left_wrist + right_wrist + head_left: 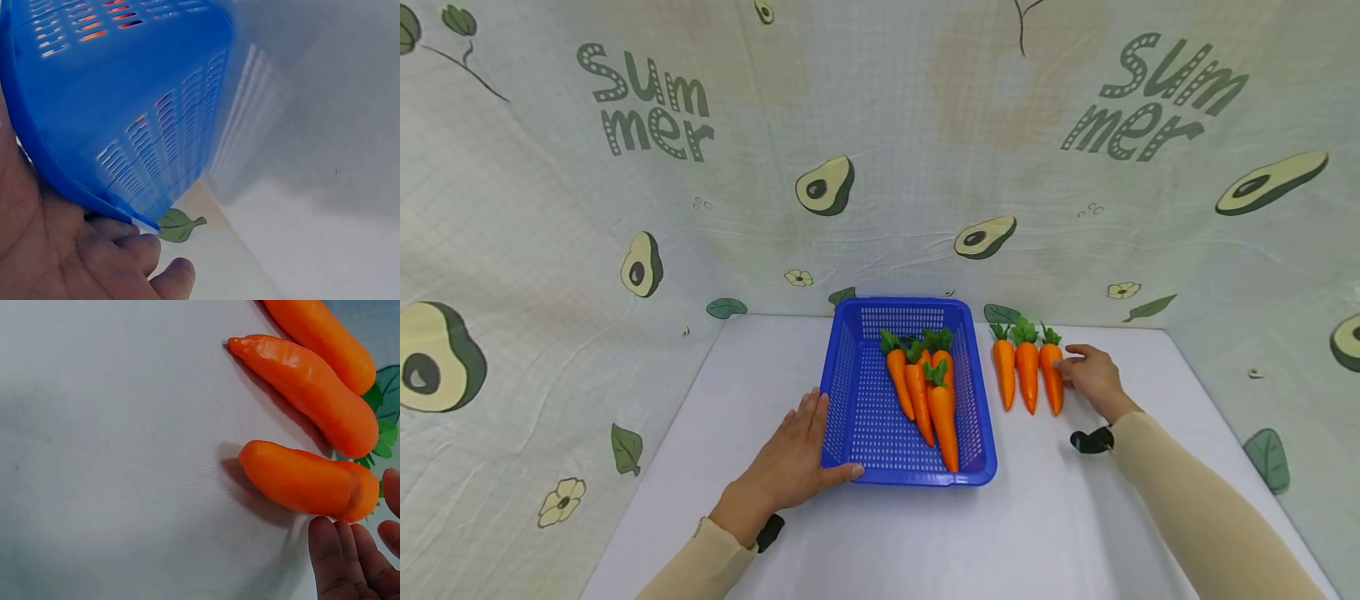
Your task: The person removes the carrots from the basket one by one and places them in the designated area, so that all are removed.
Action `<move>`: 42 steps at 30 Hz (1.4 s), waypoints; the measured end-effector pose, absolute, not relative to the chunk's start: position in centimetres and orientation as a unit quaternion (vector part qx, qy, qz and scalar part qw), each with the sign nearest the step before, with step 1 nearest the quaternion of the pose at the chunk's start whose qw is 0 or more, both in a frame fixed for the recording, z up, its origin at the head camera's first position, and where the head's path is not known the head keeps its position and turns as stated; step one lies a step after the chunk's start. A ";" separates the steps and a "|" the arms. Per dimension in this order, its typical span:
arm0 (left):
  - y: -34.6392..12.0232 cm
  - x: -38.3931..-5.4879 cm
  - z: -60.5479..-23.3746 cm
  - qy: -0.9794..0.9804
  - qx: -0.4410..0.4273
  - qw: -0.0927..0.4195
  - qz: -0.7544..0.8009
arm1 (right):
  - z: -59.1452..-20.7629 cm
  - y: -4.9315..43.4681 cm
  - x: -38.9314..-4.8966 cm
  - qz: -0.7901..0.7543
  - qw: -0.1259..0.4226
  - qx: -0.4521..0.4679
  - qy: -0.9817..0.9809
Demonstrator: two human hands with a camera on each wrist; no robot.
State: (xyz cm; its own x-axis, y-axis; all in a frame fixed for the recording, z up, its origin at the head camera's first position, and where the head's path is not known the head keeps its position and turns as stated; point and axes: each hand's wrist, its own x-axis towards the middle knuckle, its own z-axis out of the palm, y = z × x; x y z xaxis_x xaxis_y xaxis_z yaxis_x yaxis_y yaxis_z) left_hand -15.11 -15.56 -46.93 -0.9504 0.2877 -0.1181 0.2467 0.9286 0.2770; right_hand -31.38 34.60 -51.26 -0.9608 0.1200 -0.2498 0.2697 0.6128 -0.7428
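A blue plastic basket (857, 408) stands on the white table with several orange carrots (917, 392) inside, their green tops toward the back. My left hand (793, 454) rests against its front left corner, fingers extended along the left rim and thumb over the front rim. In the left wrist view the palm meets the basket wall (81, 100). Right of the basket, three carrots (1027, 375) lie side by side. My right hand (1093, 379) is beside the rightmost carrot (300, 478), its fingertips (325, 540) touching or almost touching that carrot's side.
A pale cloth (895, 150) printed with avocados, leaves and lettering hangs behind and along both sides of the table (910, 550). Dark wrist devices (1092, 440) show at both sleeve cuffs.
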 end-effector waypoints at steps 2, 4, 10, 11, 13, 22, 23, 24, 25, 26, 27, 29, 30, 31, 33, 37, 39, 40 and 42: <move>-15.6 -15.1 -46.9 0.979 0.137 0.078 0.126 | -51.0 34.6 -31.2 -0.428 0.089 0.106 0.893; -15.5 -15.1 -46.8 0.979 0.137 0.078 0.126 | -50.8 34.5 -31.1 -0.430 0.089 0.107 0.892; -15.5 -15.1 -46.9 0.979 0.139 0.075 0.130 | -50.6 34.5 -31.0 -0.425 0.088 0.116 0.894; -15.6 -15.1 -46.9 0.979 0.140 0.073 0.130 | -50.5 34.5 -30.9 -0.423 0.087 0.118 0.894; -15.6 -15.1 -46.9 0.979 0.141 0.073 0.130 | -50.5 34.6 -30.9 -0.422 0.085 0.119 0.895; -15.6 -15.1 -47.0 0.979 0.137 0.078 0.131 | -49.8 33.6 -30.3 -0.434 0.068 0.095 0.893; -15.6 -15.1 -47.0 0.979 0.135 0.080 0.132 | -49.6 33.3 -30.2 -0.435 0.065 0.090 0.894; -15.6 -15.1 -47.0 0.979 0.134 0.079 0.133 | -49.4 33.1 -30.2 -0.436 0.060 0.086 0.894; -15.6 -15.1 -46.9 0.979 0.134 0.079 0.135 | -49.2 32.8 -30.1 -0.437 0.055 0.081 0.894; -15.5 -15.1 -46.9 0.978 0.134 0.078 0.136 | -48.9 32.5 -30.0 -0.439 0.051 0.077 0.894; -15.5 -15.1 -46.9 0.978 0.134 0.077 0.138 | -48.6 32.1 -30.0 -0.442 0.046 0.073 0.893; -15.5 -15.0 -46.9 0.979 0.133 0.077 0.138 | -48.0 31.4 -29.8 -0.452 0.040 0.064 0.889; -15.6 -15.0 -46.9 0.979 0.132 0.078 0.137 | -47.7 31.0 -29.7 -0.455 0.038 0.058 0.888; -15.6 -15.0 -46.9 0.979 0.133 0.077 0.137 | -47.4 30.6 -29.7 -0.462 0.037 0.054 0.885; -15.6 -15.0 -47.0 0.978 0.136 0.073 0.139 | -46.7 29.8 -29.4 -0.472 0.036 0.044 0.880; -15.7 -15.0 -47.1 0.978 0.137 0.074 0.136 | -45.3 28.0 -29.0 -0.496 0.037 0.018 0.867; -15.7 -15.0 -47.2 0.978 0.137 0.074 0.135 | -44.6 27.1 -28.8 -0.504 0.034 0.002 0.863; -15.7 -15.0 -47.2 0.979 0.136 0.076 0.133 | -44.3 26.7 -28.8 -0.509 0.033 -0.007 0.860; -15.7 -15.1 -47.2 0.979 0.137 0.074 0.134 | -43.6 25.7 -28.7 -0.511 0.032 -0.021 0.859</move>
State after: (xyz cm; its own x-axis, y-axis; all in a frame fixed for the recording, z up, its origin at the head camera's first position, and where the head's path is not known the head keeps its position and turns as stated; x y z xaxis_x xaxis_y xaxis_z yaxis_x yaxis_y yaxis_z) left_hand -15.05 -15.70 -47.20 -0.9517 0.2875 -0.1078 0.2479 0.9267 0.2826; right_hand -28.67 25.69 -43.56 -0.9971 -0.0690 -0.0323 -0.0045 0.4772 -0.8788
